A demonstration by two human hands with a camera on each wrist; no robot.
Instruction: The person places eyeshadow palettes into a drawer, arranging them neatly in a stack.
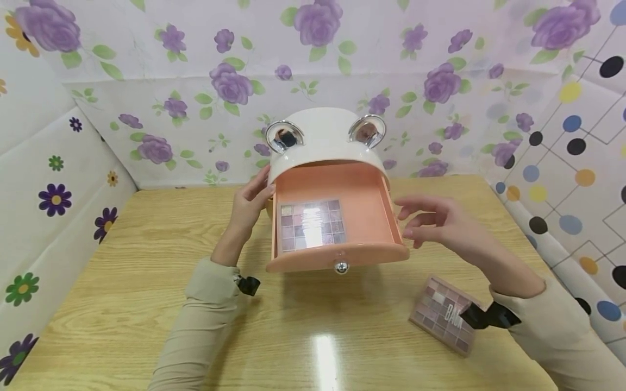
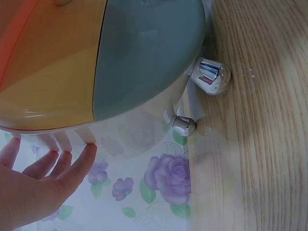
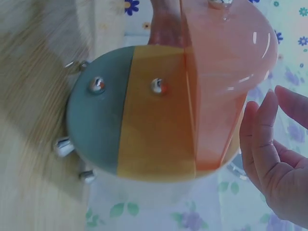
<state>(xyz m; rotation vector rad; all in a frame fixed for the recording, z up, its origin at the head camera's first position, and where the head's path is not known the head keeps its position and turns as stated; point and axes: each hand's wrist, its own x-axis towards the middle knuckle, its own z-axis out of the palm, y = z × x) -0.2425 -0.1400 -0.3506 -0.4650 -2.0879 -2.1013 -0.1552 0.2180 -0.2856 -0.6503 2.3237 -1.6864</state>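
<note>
A small drawer cabinet with a white rounded shell (image 1: 323, 127) stands on short silver legs. Its top pink drawer (image 1: 367, 212) is pulled out, and an eyeshadow palette (image 1: 313, 225) lies in the drawer's left part. My left hand (image 1: 249, 206) rests on the cabinet's left side, fingertips against the white shell in the left wrist view. Beside the drawer's right wall, my right hand (image 1: 440, 220) hovers with loosely bent fingers and nothing in them. Below the pink drawer, a yellow drawer (image 3: 156, 130) and a green drawer (image 3: 96, 125) are closed.
A second eyeshadow palette (image 1: 440, 315), with white lettering on it, lies on the wooden table (image 1: 146, 244) near my right forearm. Flowered sheeting (image 1: 191, 43) covers the wall behind the cabinet, and dotted sheeting (image 1: 577, 179) rises at the right.
</note>
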